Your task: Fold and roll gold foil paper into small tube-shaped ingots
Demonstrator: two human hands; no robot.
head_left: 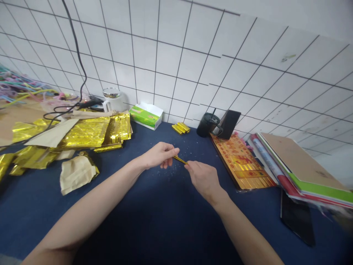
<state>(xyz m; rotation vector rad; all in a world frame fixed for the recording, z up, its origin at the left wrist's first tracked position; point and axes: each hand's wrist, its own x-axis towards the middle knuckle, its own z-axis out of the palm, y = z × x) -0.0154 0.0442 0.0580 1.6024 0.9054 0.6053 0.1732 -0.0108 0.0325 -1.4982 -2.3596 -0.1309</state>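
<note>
On the dark blue tabletop (pixel 154 224), a thin gold foil stick (pixel 180 159) is pinched near one end between the thumb and fingers of the left hand (pixel 159 155). Its other end is met by the pressed-together fingertips of the right hand (pixel 202 179); whether it is gripped there cannot be told. Left of the stick, a crumpled cream paper (pixel 77 173) and a heap of shiny gold foil sheets (pixel 85 133) are piled. Right of it, a red-and-gold printed board (pixel 239 162) is laid. Beyond it, short gold foil sticks (pixel 180 127) and a green-and-white tissue box (pixel 146 116) are set before a white tiled wall (pixel 176 62).

Crumpled gold foil sheets (pixel 85 134), a tissue box (pixel 145 115) and a black phone (pixel 297 217) are laid on a navy tabletop (pixel 165 221).
</note>
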